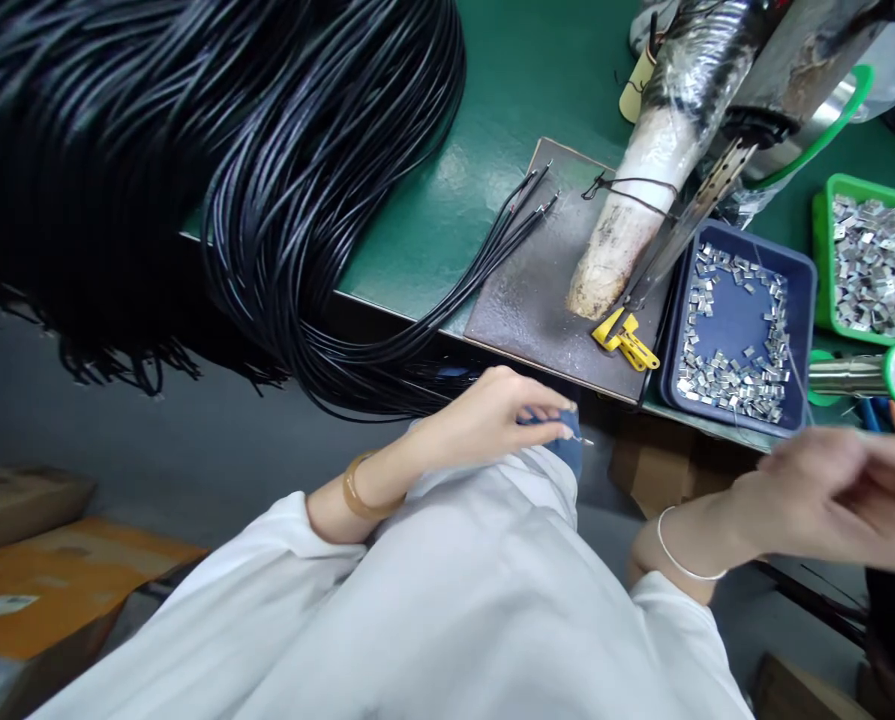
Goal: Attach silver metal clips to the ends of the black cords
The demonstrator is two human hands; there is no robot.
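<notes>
My left hand [511, 415] is closed in a pinch in front of the table edge. A thin wire end [585, 441] with a pale bare tip sticks out past its fingertips; the rest is hidden by the hand. My right hand [837, 495] is smeared by motion at the right, below a blue tray [811, 330] with small metal pieces [728, 380]. A fine wire strand runs down near it, but whether its fingers hold anything is unclear. Several black cables [484, 265] lie with stripped ends on a brown board [522, 300].
A large black cable bundle [327, 180] hangs over the green table [522, 60] at left. A wrapped tube [627, 230], a metal rod [706, 195] and a yellow plastic piece [627, 340] occupy the board. At right are a green bin [826, 250] and a wire spool [852, 376].
</notes>
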